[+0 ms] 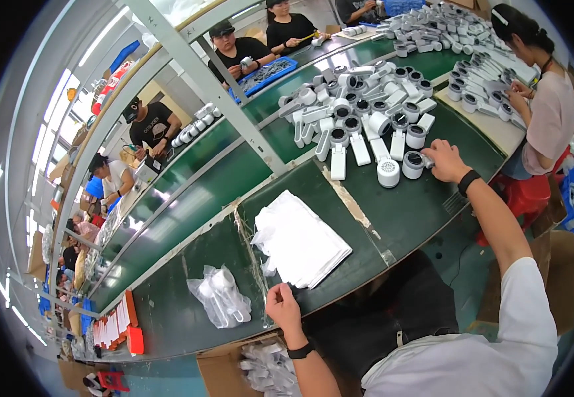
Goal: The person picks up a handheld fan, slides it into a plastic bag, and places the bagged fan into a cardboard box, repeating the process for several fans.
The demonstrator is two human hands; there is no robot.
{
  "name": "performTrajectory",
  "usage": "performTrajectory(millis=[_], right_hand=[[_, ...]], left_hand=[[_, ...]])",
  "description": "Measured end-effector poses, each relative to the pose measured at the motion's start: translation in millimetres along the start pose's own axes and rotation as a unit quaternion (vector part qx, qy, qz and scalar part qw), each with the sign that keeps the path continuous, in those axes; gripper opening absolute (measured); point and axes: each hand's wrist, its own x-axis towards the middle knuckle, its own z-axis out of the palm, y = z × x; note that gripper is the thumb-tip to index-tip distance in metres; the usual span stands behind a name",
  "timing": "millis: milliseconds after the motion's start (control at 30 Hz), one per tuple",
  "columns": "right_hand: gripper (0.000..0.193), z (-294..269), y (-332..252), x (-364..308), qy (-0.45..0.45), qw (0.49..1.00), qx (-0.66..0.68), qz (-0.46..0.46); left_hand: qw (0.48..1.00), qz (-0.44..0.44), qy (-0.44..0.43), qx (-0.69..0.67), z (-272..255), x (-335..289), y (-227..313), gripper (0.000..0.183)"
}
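Observation:
My right hand (pixel 444 161) reaches to the near right edge of a big pile of white handheld fans (pixel 360 106). Its fingers are closed round the end of one white handheld fan (pixel 412 165), whose round head points left. My left hand (pixel 284 306) hovers by the table's front edge, fingers curled in, with nothing visible in them. Just beyond it lies a stack of thin white plastic bags (pixel 303 241). Left of that hand, a bagged white fan (pixel 221 298) rests on the green table (pixel 168 298).
An open cardboard box (pixel 217 367) with bagged fans stands below the table edge. Orange-red boxes (pixel 118 324) sit at the far left. A metal post (pixel 221 86) rises behind the bags. A co-worker (pixel 545 112) handles fans at right; others sit across the green conveyor (pixel 201 178).

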Motion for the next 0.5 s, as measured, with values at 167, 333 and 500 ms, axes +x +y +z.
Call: performTrajectory(millis=[167, 333, 500], right_hand=[[0.046, -3.1, -7.3, -27.4, 0.060, 0.992, 0.104, -0.048], [0.047, 11.5, -51.1, -64.3, 0.067, 0.846, 0.528, -0.014], [0.048, 30.2, -95.3, -101.3, -0.074, 0.670, 0.738, 0.029]], left_hand=[[0.990, 0.129, -0.051, 0.019, 14.2, -0.6, 49.5, 0.013], [0.916, 0.323, -0.138, 0.192, 46.9, 20.6, 64.2, 0.022], [0.881, 0.308, -0.231, 0.275, 50.6, 15.1, 81.3, 0.032]])
